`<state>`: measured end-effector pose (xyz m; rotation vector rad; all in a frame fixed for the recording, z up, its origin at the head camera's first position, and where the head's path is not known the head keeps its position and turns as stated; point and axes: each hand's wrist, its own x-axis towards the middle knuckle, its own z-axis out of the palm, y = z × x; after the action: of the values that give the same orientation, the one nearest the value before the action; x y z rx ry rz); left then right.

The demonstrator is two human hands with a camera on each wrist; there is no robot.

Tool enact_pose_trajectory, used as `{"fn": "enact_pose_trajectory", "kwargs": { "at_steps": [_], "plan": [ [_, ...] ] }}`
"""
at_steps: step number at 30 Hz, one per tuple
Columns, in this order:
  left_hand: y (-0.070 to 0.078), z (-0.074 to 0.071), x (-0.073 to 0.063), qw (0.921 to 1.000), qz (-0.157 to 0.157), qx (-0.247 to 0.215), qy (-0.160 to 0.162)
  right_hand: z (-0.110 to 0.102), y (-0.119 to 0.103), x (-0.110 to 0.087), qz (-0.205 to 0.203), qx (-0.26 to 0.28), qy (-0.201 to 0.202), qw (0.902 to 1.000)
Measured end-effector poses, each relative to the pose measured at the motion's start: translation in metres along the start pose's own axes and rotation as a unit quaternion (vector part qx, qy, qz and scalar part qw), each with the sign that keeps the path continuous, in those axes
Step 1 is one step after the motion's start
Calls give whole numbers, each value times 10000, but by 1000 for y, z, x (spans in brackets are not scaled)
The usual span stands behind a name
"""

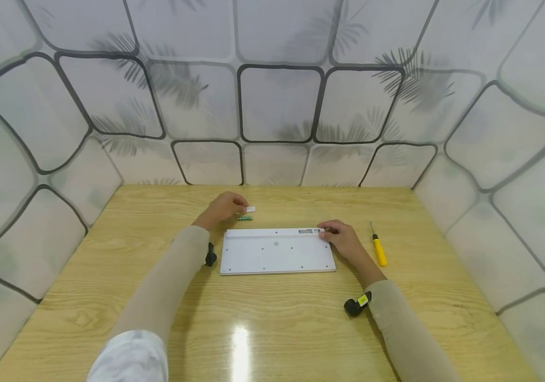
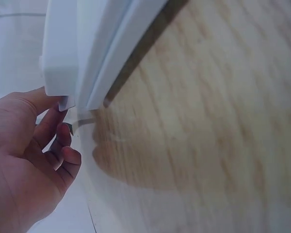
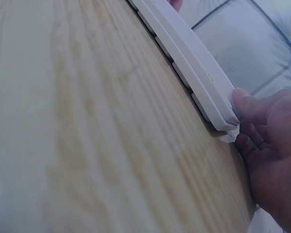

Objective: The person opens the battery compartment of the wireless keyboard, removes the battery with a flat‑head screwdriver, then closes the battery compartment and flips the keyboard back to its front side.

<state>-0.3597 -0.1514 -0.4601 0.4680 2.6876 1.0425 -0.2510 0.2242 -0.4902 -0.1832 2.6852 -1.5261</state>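
A white keyboard [image 1: 277, 254] lies face down on the table, its open battery compartment [image 1: 306, 231] near the far right edge. My right hand [image 1: 342, 239] grips the far right corner, the thumb [image 3: 250, 104] on the back of the keyboard and the other fingers curled behind the edge. Beyond the keyboard's far left corner, my left hand [image 1: 225, 207] pinches a small white cover [image 1: 251, 209] between thumb and fingers. In the left wrist view the keyboard [image 2: 60, 53] partly hides that cover. A green battery [image 1: 245, 218] lies on the table just below the left hand.
To the right of the right hand lies a screwdriver [image 1: 379, 250] with a yellow handle. The wooden table [image 1: 272, 313] meets patterned fabric walls [image 1: 277, 106] at the back and sides.
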Motion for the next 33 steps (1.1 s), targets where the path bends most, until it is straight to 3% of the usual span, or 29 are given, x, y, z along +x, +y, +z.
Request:
{"fn": "enact_pose_trajectory", "kwargs": {
  "at_steps": [17, 26, 33],
  "plan": [
    [37, -14, -17, 9984, 510, -229, 60, 1, 1, 0, -5, -51, 6, 10000],
    [58, -3, -21, 9961, 753, -443, -154, 0, -2, -1, 24, -81, 29, 10000],
    [79, 9, -33, 9937, 878, -576, -392, 1, -2, -1, 37, -65, 36, 10000]
  ]
}}
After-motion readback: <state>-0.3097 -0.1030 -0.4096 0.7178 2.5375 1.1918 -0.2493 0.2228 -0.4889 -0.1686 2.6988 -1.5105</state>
